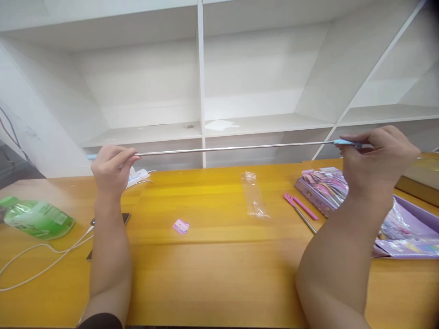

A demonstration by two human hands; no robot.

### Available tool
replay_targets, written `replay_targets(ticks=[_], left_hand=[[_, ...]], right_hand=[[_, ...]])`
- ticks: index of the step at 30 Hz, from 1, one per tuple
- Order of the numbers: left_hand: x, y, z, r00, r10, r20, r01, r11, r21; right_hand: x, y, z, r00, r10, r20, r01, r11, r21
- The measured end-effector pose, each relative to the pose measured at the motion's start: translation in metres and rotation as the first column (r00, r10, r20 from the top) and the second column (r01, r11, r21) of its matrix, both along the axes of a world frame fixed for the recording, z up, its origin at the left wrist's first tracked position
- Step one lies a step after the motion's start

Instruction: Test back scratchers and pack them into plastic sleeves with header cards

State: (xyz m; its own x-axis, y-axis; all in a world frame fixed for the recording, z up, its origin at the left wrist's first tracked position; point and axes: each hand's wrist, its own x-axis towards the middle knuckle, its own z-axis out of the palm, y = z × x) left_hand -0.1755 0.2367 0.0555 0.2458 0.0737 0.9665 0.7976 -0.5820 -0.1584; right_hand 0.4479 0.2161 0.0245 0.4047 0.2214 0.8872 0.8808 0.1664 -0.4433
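1. Head view: the rod [233, 147], thin and metallic, is held nearly level above the far part of the table [206, 265], in front of the shelf [202, 82].
2. The left hand [111, 167] pinches it between thumb and fingers near one end; a light-blue tip [92, 156] shows beyond the knuckles.
3. The right hand [380, 153] has thumb and fingers closed on the other end, around a light-blue part [343, 142].
4. Below, a pink card [180, 226] and a clear wrapper [254, 194] lie apart on the table.
5. Near the right forearm are a pink-headed tool [298, 208], a filled box [312, 196] of wrapped items and a purple box [414, 219]; a brown box [420, 185] sits behind.
6. By the left arm are a green bottle [37, 217] on its side, a white cable [56, 251], a partly hidden dark device [126, 218] and a power strip [137, 177].
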Motion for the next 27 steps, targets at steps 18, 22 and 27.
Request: replay_targets(ticks=[18,22,27], left_hand=[[0.054,-0.021,-0.006,1.0,0.001,-0.027,-0.003,0.998,-0.066],[0.095,-0.029,-0.016,0.998,-0.002,-0.056,-0.001,0.998,-0.057],[0.107,-0.028,-0.022,0.996,0.0,-0.084,-0.006,0.997,-0.075]], right_hand=[[-0.052,-0.011,0.006,0.935,0.283,0.215,-0.285,0.958,-0.021],[-0.102,-0.009,0.008,0.872,0.353,0.34,-0.333,0.935,-0.119],[-0.124,-0.005,0.004,0.857,0.309,0.413,-0.268,0.951,-0.154]])
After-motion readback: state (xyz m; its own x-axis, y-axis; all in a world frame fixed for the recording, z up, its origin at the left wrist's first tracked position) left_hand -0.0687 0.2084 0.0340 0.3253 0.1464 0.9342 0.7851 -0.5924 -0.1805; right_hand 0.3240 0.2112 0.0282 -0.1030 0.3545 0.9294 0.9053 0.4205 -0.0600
